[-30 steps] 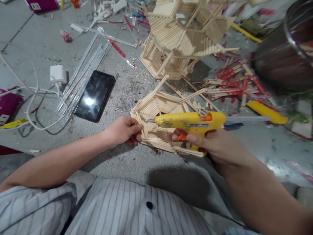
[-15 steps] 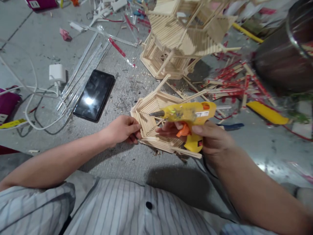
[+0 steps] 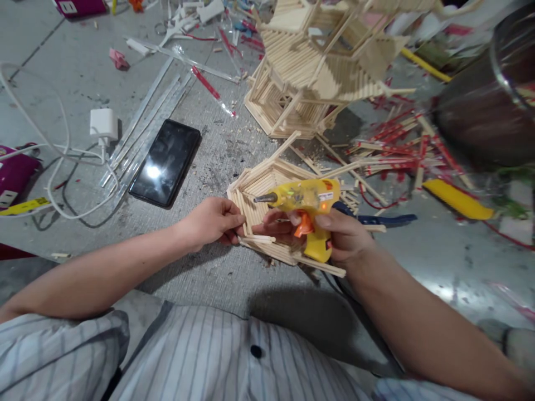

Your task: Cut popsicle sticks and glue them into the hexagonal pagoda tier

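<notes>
On the near side of the grey floor (image 3: 196,289), a many-sided stick frame (image 3: 253,210) is pinched at its left corner by the left hand (image 3: 215,223). A yellow glue gun (image 3: 288,195) is gripped over it by the right hand (image 3: 346,234), its long axis set crosswise, the nozzle (image 3: 265,197) aimed leftward, nearer the left hand. Beyond, a stick tower (image 3: 309,72) is surrounded by scraps (image 3: 204,83).

Pale shirt (image 3: 200,356), thin grey lengthwise stripes, round black button (image 3: 256,351)
</notes>
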Motion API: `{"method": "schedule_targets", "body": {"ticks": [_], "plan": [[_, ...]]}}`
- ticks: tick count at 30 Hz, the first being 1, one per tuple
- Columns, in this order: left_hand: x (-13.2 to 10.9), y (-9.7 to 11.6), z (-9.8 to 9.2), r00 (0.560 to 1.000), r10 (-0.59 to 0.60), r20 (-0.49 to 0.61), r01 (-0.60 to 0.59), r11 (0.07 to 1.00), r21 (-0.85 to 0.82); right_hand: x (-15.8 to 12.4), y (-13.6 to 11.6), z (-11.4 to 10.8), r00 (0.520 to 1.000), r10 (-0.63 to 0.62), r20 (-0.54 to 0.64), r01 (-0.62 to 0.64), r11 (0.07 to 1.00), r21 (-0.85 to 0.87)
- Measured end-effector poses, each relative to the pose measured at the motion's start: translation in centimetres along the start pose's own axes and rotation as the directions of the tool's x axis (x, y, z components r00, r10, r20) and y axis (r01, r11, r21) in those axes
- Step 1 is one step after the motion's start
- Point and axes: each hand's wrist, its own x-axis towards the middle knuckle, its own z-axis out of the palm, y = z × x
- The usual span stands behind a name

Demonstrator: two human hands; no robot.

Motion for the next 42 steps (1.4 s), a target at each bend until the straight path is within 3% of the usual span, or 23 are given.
{"method": "schedule_targets", "body": {"ticks": [13,31,38,42], "plan": [[0.3,-0.4,-0.2,0.999,0.012,0.03,-0.011,1.0,-0.026,-0.1,0.2,-0.3,0.999,0.013,0.036,-0.013,1.0,0.0],[0.3,-0.5,0.3,0.997,0.044,-0.059,-0.043,0.999,0.012,-0.2,0.3,-0.1,0.998,-0.014,0.062,0.013,1.0,0.015],[0.4,-0.7,0.2,0.995,0.077,-0.058,-0.07,0.992,0.106,0.0,0.4,-0.6,0.971,-0.066,0.232,0.046,0.995,0.092],[0.6,-1.1,0.0,0.993,0.11,-0.051,-0.098,0.976,0.194,0.1,0.5,-0.7,0.964,-0.082,0.255,0.049,0.99,0.133]]}}
